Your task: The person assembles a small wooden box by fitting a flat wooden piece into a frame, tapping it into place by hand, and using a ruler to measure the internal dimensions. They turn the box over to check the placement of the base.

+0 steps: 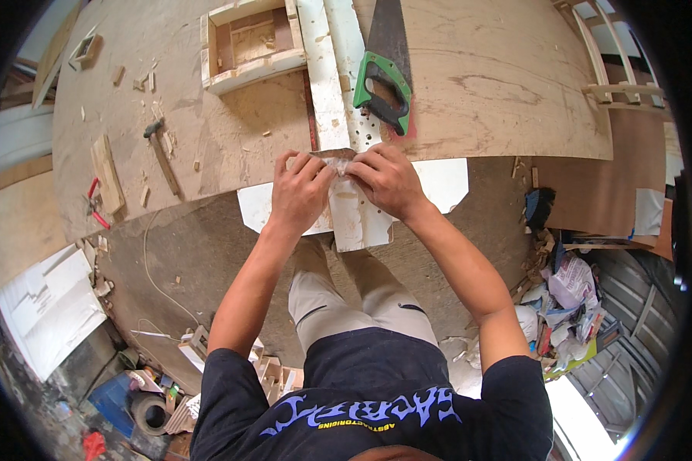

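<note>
My left hand (298, 188) and my right hand (386, 178) meet at the table's near edge, fingers closed on a small crumpled, translucent piece (338, 164), perhaps film or tape; it is too small to tell. A dark brown strip (332, 152) lies at my fingertips across long white boards (329, 92), whose near section (361, 227) juts toward me over a white panel (446, 188). A handsaw with a green and black handle (384, 104) rests just beyond my right hand.
The plywood table (515, 92) holds a wooden frame box (211, 54), a hammer (161, 154), red-handled pliers (98, 211) and several wood offcuts (108, 173). A wooden rack (623, 88) stands far right. A cord (158, 276) crosses the floor; clutter (569, 292) piles at the right.
</note>
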### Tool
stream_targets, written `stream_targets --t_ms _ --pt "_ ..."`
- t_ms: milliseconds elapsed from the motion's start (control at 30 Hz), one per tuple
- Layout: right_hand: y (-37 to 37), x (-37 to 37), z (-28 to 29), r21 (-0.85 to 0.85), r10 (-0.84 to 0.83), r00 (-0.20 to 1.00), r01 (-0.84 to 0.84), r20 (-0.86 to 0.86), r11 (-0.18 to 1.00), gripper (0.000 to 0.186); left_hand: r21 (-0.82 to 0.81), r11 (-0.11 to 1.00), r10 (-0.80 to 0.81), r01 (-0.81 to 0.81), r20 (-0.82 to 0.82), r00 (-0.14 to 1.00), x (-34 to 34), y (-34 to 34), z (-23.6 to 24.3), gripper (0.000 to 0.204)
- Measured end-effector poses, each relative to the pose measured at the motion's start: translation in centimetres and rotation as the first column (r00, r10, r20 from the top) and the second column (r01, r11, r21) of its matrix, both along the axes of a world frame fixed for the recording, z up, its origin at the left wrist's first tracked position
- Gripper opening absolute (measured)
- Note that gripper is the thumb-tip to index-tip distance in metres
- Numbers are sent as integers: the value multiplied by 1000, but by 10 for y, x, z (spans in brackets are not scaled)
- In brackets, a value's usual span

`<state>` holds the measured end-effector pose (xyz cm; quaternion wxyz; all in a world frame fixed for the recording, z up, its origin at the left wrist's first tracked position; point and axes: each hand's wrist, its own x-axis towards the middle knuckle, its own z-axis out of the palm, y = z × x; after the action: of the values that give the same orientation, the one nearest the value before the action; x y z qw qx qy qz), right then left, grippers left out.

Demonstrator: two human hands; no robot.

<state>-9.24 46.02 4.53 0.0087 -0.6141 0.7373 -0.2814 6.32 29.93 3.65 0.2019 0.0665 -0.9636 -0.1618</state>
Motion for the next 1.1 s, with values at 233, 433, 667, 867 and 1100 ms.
stream_targets --t_ms 233,433,667,867,1100 --pt "-3 -6 8 6 6 1000 -6 14 1000 17 99 994 -52 55 -35 998 1 -5 3 10" --pt "-4 -12 -4 45 19 1000 -18 -25 999 16 130 989 -75 73 11 997 -6 -14 0 17" --pt "-6 -19 2 14 52 998 -52 -41 999 15 108 992 -71 64 61 996 -18 -20 12 8" --pt "-13 -24 -6 1 15 999 -15 53 1000 16 147 989 3 -16 88 996 -24 -15 3 9" --pt "-17 -22 -8 49 -49 987 42 152 998 18 81 996 -34 33 13 999 -16 -16 11 9"
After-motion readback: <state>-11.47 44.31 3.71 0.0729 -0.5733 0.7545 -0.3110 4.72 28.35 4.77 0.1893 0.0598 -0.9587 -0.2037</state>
